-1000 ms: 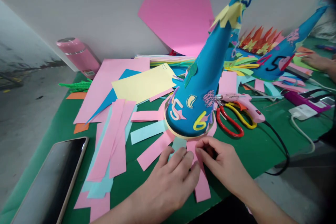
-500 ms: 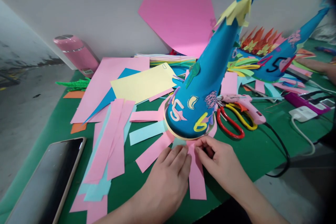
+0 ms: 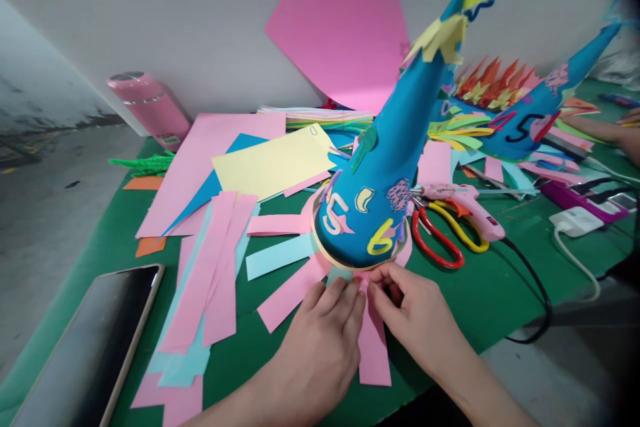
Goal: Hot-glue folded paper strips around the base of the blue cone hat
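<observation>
A blue paper cone hat (image 3: 385, 167) with numbers and cut-out shapes stands upright, tilting right in view. Pink and pale blue paper strips fan out around its base. My left hand (image 3: 323, 330) lies flat over a pale blue strip (image 3: 340, 273) at the front, fingers stretched and close together. With thumb and forefinger pinched, my right hand (image 3: 413, 297) is at the inner end of a pink paper strip (image 3: 375, 350), against the hat's rim. The fingertips partly hide that end.
Scissors (image 3: 439, 240) and a pink glue gun (image 3: 470, 210) lie right of the hat. Loose strips (image 3: 220, 280), a phone (image 3: 90, 347) and a pink bottle (image 3: 150, 110) are on the left. Another blue cone (image 3: 530, 120) stands farther back, near another person's arm (image 3: 595, 130).
The yellow fuzzy loop and cone tip appear slightly lower and farther left. Both hands stay at the base of the front strips, almost unmoved. The other person's arm has shifted slightly left.
</observation>
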Demonstrator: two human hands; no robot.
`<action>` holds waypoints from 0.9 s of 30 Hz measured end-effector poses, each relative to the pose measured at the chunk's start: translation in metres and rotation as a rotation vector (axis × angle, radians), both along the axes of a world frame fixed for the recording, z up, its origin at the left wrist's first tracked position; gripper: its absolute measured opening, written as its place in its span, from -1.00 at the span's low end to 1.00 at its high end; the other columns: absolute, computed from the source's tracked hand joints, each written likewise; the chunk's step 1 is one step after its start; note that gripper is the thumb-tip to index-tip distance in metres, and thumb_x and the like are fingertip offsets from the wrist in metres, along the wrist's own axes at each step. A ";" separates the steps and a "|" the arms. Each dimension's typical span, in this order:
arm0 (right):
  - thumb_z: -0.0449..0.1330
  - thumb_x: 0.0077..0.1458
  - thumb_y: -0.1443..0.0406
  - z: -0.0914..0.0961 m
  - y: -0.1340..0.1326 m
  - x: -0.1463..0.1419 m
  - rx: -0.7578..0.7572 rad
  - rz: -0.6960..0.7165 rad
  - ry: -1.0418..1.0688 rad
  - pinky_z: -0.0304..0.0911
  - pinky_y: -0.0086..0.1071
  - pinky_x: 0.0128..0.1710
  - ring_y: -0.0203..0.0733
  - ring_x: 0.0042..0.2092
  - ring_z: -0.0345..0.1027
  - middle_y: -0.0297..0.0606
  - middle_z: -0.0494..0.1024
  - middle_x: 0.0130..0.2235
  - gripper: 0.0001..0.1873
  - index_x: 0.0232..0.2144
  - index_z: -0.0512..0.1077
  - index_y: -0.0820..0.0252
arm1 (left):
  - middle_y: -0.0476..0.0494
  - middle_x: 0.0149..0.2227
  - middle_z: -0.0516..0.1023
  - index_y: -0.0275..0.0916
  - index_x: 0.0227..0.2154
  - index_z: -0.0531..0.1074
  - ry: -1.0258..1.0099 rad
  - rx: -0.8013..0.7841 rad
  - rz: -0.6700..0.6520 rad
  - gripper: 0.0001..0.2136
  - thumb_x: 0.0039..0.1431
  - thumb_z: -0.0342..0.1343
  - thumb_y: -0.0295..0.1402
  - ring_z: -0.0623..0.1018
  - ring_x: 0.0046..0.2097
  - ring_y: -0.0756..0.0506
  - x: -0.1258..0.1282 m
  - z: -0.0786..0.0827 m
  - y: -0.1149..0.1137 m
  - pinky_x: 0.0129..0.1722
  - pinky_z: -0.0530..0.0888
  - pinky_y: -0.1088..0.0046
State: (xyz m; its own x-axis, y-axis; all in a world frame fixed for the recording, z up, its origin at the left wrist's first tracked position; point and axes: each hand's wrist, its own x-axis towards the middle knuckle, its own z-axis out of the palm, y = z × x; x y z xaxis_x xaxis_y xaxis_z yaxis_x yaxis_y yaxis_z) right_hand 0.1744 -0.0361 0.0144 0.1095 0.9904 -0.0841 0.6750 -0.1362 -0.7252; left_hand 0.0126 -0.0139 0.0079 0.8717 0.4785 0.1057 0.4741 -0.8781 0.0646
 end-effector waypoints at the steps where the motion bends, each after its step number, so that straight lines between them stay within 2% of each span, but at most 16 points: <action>1: 0.04 0.05 0.33 0.000 -0.001 0.000 0.008 0.001 0.003 0.18 -0.42 -0.39 -0.25 -0.36 0.33 -0.37 0.49 -0.40 -0.90 -0.40 0.37 0.12 | -0.29 0.07 0.33 -0.42 0.05 0.21 0.000 0.017 -0.002 -0.60 0.15 -0.17 -0.41 0.29 0.05 -0.29 0.000 -0.002 0.000 -0.04 0.24 0.16; 10: 0.04 0.07 0.36 -0.010 -0.011 0.005 0.158 0.031 -0.006 0.18 -0.41 -0.31 -0.26 -0.29 0.30 -0.36 0.46 -0.31 -0.84 -0.28 0.35 0.09 | -0.27 0.12 0.26 -0.42 0.09 0.14 0.038 0.032 -0.013 -0.57 0.19 -0.21 -0.35 0.22 0.08 -0.32 -0.003 -0.008 -0.004 -0.02 0.17 0.12; 14: 0.04 0.07 0.35 -0.017 -0.009 0.005 0.176 0.012 -0.039 0.18 -0.40 -0.34 -0.26 -0.34 0.29 -0.35 0.45 -0.36 -0.87 -0.30 0.34 0.11 | -0.24 0.10 0.28 -0.39 0.08 0.16 0.029 0.009 0.005 -0.58 0.19 -0.20 -0.33 0.25 0.07 -0.30 -0.002 -0.007 -0.004 -0.02 0.18 0.14; 20: 0.05 0.07 0.35 -0.019 -0.007 0.009 0.231 0.013 -0.042 0.19 -0.40 -0.37 -0.26 -0.36 0.27 -0.33 0.39 -0.39 -0.94 -0.37 0.32 0.14 | -0.22 0.11 0.27 -0.34 0.13 0.07 0.040 -0.034 0.030 -0.56 0.20 -0.21 -0.32 0.24 0.07 -0.28 -0.002 -0.002 -0.004 -0.02 0.18 0.12; 23: 0.01 0.10 0.36 -0.015 -0.008 0.016 0.274 0.086 -0.001 0.22 -0.42 -0.32 -0.27 -0.29 0.30 -0.30 0.39 -0.31 -0.87 -0.31 0.34 0.11 | -0.20 0.12 0.26 -0.33 0.14 0.06 0.048 -0.044 0.035 -0.56 0.19 -0.21 -0.34 0.23 0.08 -0.27 -0.002 0.002 -0.005 -0.01 0.18 0.12; 27: -0.07 0.14 0.40 -0.012 -0.009 0.026 0.262 0.336 -0.037 0.25 -0.38 -0.21 -0.24 -0.17 0.29 -0.24 0.38 -0.20 -0.66 -0.06 0.29 0.04 | -0.16 0.11 0.28 -0.28 0.12 0.10 0.044 -0.051 0.081 -0.57 0.18 -0.17 -0.34 0.23 0.08 -0.25 0.000 0.008 -0.007 0.01 0.18 0.14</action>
